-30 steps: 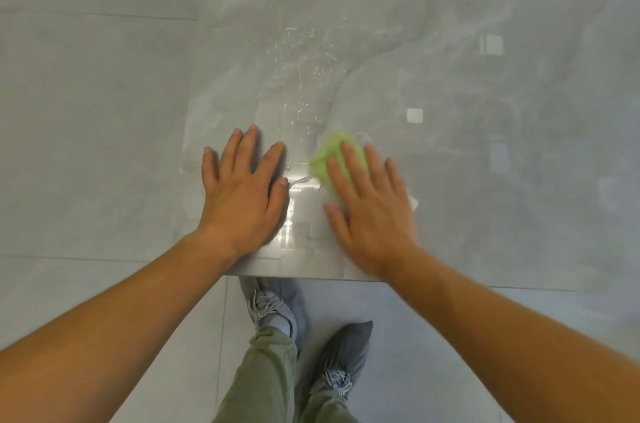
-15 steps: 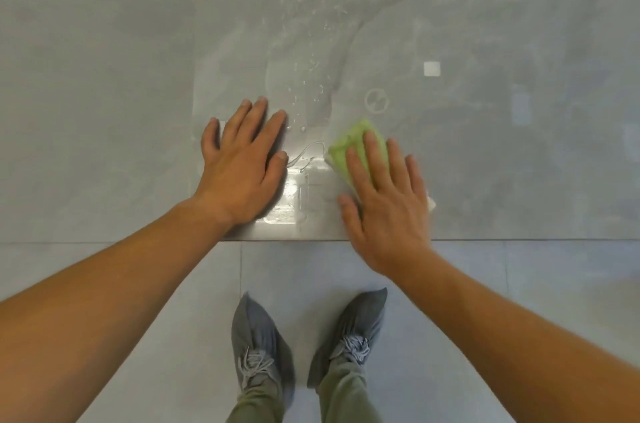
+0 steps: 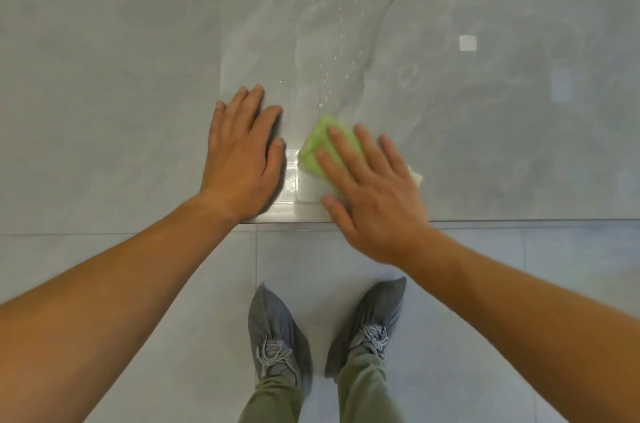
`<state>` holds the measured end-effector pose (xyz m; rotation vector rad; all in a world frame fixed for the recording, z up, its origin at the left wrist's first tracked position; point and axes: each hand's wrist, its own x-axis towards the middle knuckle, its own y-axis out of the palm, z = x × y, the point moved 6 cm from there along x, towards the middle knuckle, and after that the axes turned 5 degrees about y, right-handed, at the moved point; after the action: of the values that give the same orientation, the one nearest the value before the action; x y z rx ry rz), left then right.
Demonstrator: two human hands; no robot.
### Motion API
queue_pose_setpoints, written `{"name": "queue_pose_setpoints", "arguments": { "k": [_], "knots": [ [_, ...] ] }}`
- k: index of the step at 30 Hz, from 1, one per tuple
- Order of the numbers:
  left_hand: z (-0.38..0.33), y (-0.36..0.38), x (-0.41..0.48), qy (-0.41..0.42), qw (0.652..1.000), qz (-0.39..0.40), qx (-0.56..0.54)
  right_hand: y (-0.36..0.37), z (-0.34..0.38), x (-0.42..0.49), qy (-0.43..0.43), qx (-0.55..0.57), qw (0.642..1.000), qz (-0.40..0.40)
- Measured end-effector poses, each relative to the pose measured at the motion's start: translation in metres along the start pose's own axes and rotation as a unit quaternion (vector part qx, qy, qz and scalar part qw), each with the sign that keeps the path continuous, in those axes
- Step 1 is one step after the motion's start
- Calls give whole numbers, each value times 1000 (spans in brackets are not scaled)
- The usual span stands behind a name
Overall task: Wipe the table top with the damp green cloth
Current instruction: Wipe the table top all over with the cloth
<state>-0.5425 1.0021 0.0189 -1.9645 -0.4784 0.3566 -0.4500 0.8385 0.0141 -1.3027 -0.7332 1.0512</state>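
The green cloth [image 3: 317, 145] lies flat near the front left corner of the glossy grey marble table top [image 3: 485, 93]. My right hand [image 3: 372, 190] presses down on it with fingers spread, covering most of the cloth; only its far left part shows, plus a pale corner at the right. My left hand [image 3: 240, 155] rests flat on the table just left of the cloth, palm down, fingers apart, holding nothing. Water drops and a wet film [image 3: 329, 51] run away from the cloth across the table.
The table's front edge [image 3: 519, 221] runs just below both hands and its left edge [image 3: 221, 41] is beside my left hand. Grey tiled floor [image 3: 104, 110] surrounds it. My feet in grey shoes [image 3: 277, 336] stand below the front edge.
My right hand has slid the cloth back toward the front edge. The view has tilted down, showing more floor and both shoes. My left hand stays flat in place.
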Motion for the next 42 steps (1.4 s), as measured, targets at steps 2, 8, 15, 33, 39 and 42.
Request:
{"name": "queue_pose_setpoints", "arguments": {
  "k": [2,8,15,33,39,42],
  "knots": [
    [4,0,-3,-2,1000,2,0,1,-3,0,-92,-15,995,25],
    [12,9,-7,16,998,34,55,-21,-62,76,121,23,992,-23],
    [17,0,-4,10,1000,6,-24,0,4,8,-114,-22,993,17],
    [30,-34,88,17,997,56,55,-28,-64,101,94,1,995,27],
    [38,-36,117,39,994,83,57,-39,-91,159,231,23,973,-12],
    [38,-33,134,35,993,96,54,-29,-57,127,82,-7,996,25]
  ]
}}
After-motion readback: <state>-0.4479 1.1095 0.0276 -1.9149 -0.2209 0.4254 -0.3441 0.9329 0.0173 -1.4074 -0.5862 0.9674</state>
